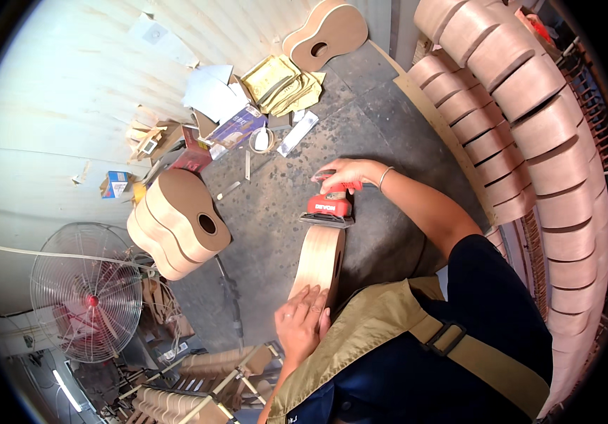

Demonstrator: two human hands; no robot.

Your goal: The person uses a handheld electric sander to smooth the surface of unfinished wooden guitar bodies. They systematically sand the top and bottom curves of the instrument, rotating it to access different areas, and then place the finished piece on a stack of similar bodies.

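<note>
My right hand (347, 174) is closed around a red power sander (331, 203). Its dark pad sits at the far end of a pale wooden guitar body (317, 256), which stands on its edge with the curved side facing up. On the near part of that side rests my left hand (300, 322), its fingers bent over the wood and the thumb at the right, gripping the body. The body's lower right part is hidden by my khaki apron (360, 332).
Several stacked guitar bodies (177, 222) stand at the left of the dark bench (269, 198), another body (332, 35) at the back. Cartons (237, 127) and yellow sheets (286, 85) lie by the wall. A caged fan (86, 293) is at left; rows of curved wooden bodies (540, 120) line the right.
</note>
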